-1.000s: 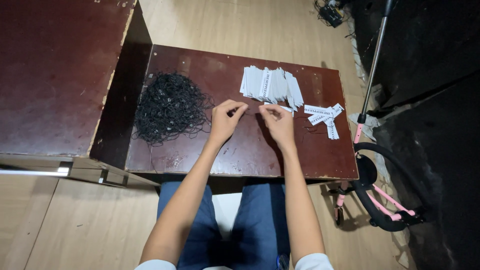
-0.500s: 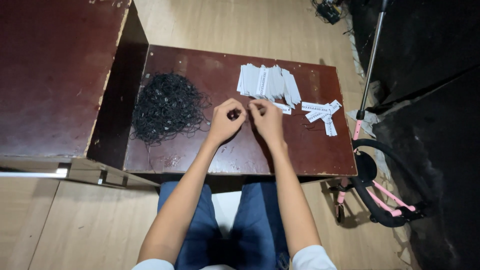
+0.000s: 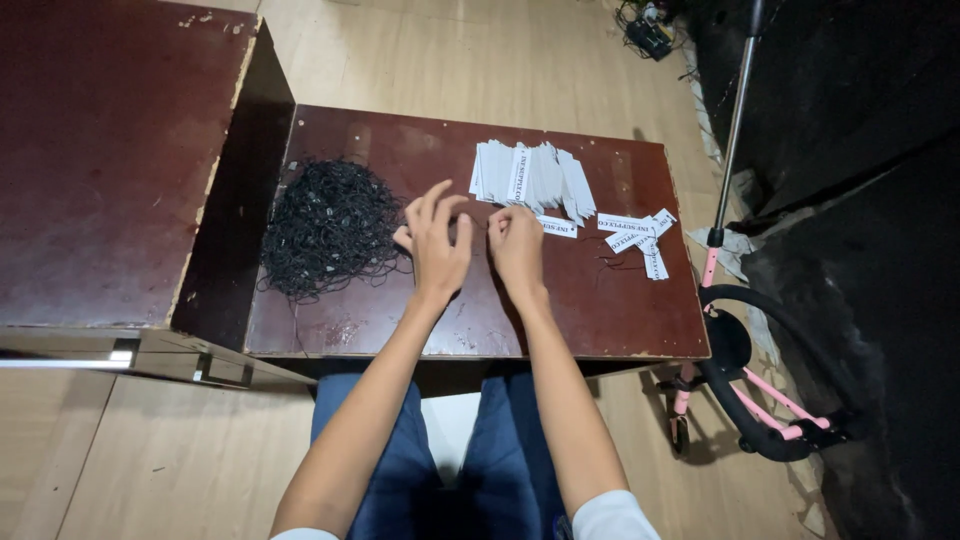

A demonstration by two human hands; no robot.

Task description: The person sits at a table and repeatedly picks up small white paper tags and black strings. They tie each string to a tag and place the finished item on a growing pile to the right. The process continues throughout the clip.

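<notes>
Left hand point(image 3: 437, 245) fingers spread half open, right hand point(image 3: 517, 245) fingers curled close together at table centre; whether they pinch a cord or tag, I cannot tell. Black cord heap point(image 3: 330, 228) at 9 o'clock, white tag stack point(image 3: 530, 175) at 1 o'clock, strung tags point(image 3: 635, 238) at 3 o'clock. Risk: a loose loop could snag the heap and drag a tangle, or a sleeve could sweep tags off the table point(image 3: 600, 320).

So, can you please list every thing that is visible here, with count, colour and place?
low table: one, dark red-brown, centre
pile of strings: one, black, table's left part
stack of paper tags: one, white, table's far edge
loose tags: several, white, table's right part
big table: one, dark brown, left
stand: one, metal pole with pink and black base, right
floor: light wood
left hand: beside the strings
right hand: near one tag
</notes>
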